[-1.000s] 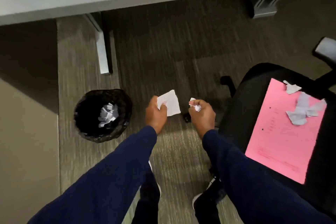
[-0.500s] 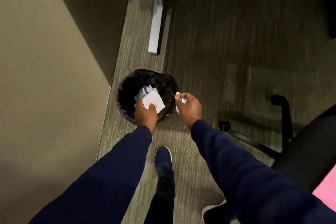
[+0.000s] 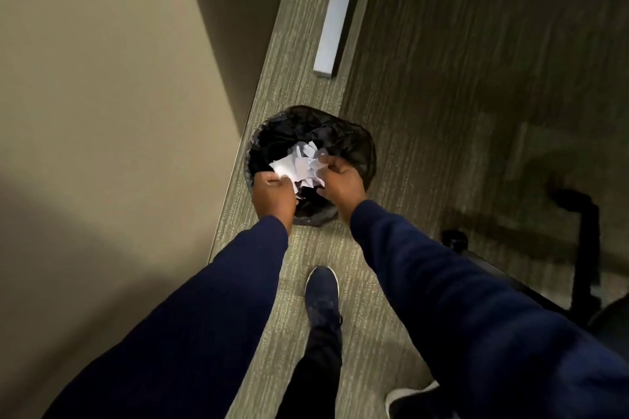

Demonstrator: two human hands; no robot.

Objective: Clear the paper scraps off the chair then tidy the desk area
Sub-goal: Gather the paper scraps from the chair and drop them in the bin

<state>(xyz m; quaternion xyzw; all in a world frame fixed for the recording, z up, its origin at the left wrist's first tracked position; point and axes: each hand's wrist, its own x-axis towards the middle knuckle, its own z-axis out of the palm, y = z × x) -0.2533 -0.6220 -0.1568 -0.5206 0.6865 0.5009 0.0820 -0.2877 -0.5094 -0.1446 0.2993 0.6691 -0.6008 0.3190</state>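
Observation:
A round bin with a black liner [image 3: 354,136] stands on the carpet by the wall, with several white paper scraps [image 3: 303,160] inside. Both my hands are over its near rim. My left hand [image 3: 272,196] pinches a white paper scrap [image 3: 283,167] above the opening. My right hand [image 3: 340,180] has its fingers curled on a small scrap at the right side of the pile. Where the held pieces end and the pile begins is hard to tell. The chair seat is out of view.
A beige wall [image 3: 102,95] runs along the left, close to the bin. A grey desk foot [image 3: 335,20] lies on the carpet beyond the bin. The chair's black wheeled base [image 3: 583,248] is at the right. My dark shoe [image 3: 321,296] is just behind the bin.
I have turned from the chair to the bin and stepped closer. Both hands, each with a scrap, moved from beside the bin to over its opening and drew together.

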